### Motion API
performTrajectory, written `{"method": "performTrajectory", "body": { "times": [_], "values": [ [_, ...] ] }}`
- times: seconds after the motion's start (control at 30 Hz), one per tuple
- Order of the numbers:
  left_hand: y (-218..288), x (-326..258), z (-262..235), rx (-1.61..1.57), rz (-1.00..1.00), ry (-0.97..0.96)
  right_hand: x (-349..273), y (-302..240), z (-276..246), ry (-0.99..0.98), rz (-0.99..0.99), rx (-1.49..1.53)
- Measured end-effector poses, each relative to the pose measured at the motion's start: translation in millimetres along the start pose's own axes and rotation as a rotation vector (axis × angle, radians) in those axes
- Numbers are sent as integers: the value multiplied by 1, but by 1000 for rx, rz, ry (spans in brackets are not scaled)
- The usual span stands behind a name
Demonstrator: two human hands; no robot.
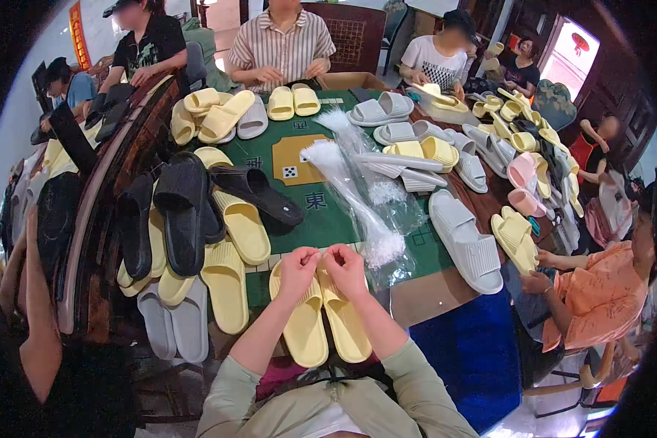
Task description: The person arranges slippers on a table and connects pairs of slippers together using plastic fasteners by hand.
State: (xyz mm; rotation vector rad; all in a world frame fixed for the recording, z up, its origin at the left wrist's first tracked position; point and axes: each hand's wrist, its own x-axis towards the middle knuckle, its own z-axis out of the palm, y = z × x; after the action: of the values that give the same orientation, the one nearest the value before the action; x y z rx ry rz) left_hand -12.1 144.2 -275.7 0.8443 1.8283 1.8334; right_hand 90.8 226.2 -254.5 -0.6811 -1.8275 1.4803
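Observation:
A pair of yellow slide slippers [305, 330] lies side by side at the table's near edge, soles toward me. Over their straps, my left hand [298, 271] and my right hand [345, 270] are close together, each with thumb and fingers pinched. Whatever sits between the fingertips is too small to make out. Just beyond my right hand, a bundle of thin white plastic strands [337, 175] lies on a clear plastic bag [387, 157]. To the left are piled black slippers [180, 212] and yellow slippers [242, 226], with a grey pair [190, 317] at the edge.
The table has a green top [310, 230] with a tan centre panel [285, 155]. Grey slippers [469, 241] stand at the right, and more slippers [518, 117] crowd the far right. Several people sit around, including one in orange [598, 292] handling yellow slippers [515, 237].

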Motion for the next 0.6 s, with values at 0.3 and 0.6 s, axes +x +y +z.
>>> {"method": "performTrajectory", "body": {
  "times": [0.3, 0.6],
  "values": [
    [1, 3, -3, -209, -71, 150, 0, -2, 4, 4, 29, -12],
    [5, 1, 3, 67, 83, 128, 2, 7, 5, 69, -26, 90]
  ]
}}
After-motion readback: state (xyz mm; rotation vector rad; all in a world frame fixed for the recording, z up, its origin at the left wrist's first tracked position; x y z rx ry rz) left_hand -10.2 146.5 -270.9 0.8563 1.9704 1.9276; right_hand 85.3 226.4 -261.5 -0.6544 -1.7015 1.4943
